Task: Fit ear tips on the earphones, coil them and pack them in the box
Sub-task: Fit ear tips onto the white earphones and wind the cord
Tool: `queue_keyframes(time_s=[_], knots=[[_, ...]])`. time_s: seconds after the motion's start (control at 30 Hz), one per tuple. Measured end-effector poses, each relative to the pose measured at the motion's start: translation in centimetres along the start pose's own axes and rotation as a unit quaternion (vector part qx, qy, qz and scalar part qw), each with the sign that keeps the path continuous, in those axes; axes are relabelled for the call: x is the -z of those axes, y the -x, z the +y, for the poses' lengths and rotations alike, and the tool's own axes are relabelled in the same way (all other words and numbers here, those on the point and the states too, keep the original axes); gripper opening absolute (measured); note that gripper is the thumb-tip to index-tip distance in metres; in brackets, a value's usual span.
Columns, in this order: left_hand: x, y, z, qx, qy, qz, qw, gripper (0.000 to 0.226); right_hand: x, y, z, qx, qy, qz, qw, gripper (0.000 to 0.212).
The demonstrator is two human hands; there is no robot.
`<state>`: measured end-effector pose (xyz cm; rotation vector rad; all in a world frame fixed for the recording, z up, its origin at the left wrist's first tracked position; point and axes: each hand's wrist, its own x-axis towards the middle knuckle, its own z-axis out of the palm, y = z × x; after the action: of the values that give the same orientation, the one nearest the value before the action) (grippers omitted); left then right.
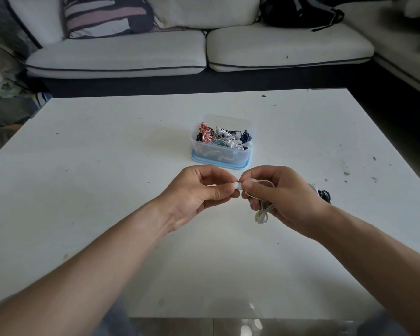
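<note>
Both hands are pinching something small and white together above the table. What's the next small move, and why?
Probably press the white ear tip the rest of the way onto the earbud. The left hand pinches the tip and the right hand holds the white earphones, whose cable hangs bunched below, not yet neatly coiled. The box waits behind.

text: you can read none | labels/brands: none legible to you on the clear plastic box (220, 151) or its blue lid (220, 164) | numbers/signs: none on the white table (107, 154) | marks there are only dark specks, not writing
</note>
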<state>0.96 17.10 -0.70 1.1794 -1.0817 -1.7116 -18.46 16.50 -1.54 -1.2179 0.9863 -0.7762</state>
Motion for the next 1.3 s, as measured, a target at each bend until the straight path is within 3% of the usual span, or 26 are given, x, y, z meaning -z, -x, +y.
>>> queue_keyframes(time_s=[0.4,1.03,1.3], knots=[[-0.5,0.0,0.1,0.037,0.102,-0.006,0.994,0.017,0.6,-0.2,-0.1,0.026,-0.024,-0.033,0.999,0.008],[-0.7,0.0,-0.3,0.041,0.092,0.012,0.995,0.015,1.0,-0.2,-0.9,0.067,0.113,-0.020,0.991,0.011],[-0.8,0.1,-0.2,0.044,0.104,0.003,0.994,0.015,1.2,-0.2,-0.6,0.068,0.079,-0.030,0.994,0.009]])
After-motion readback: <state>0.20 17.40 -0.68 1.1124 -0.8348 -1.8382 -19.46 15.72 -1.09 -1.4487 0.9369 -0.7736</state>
